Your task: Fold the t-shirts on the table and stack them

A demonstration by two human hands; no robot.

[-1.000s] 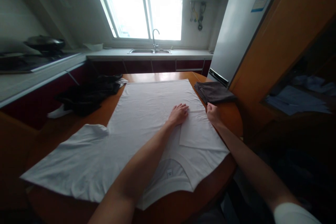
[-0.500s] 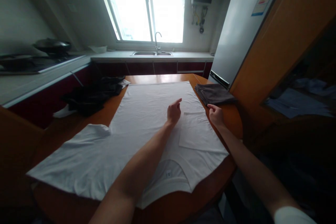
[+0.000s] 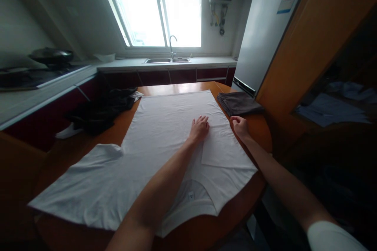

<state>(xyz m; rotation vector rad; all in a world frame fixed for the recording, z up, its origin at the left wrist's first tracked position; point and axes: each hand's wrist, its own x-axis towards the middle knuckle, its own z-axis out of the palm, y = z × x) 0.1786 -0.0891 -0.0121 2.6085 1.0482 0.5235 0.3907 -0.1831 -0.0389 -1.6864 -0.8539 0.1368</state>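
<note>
Currently I see, through the head camera, a rounded orange-brown table (image 3: 263, 135) with a glossy far edge, mostly covered by a white T-shirt (image 3: 159, 125). The shirt lies flat, hem toward the far edge, collar toward the near edge, one sleeve reaching the near left edge; the cloth on the opposite side is folded inward. My left hand (image 3: 200, 127) rests loose on the shirt beside that fold, fingers spread and gripping nothing. My right hand (image 3: 239, 127) is curled at the shirt's side; I can't tell whether it pinches the cloth. Near the right edge sits a folded dark grey garment (image 3: 240, 104); along the left edge lie rumpled black clothes (image 3: 98, 113). Past the far edge runs a pale counter (image 3: 213, 62) with a sink (image 3: 159, 61) under a bright window (image 3: 181, 8), a fridge (image 3: 262, 35) to the right and a pan (image 3: 51, 55) on the left.
</note>
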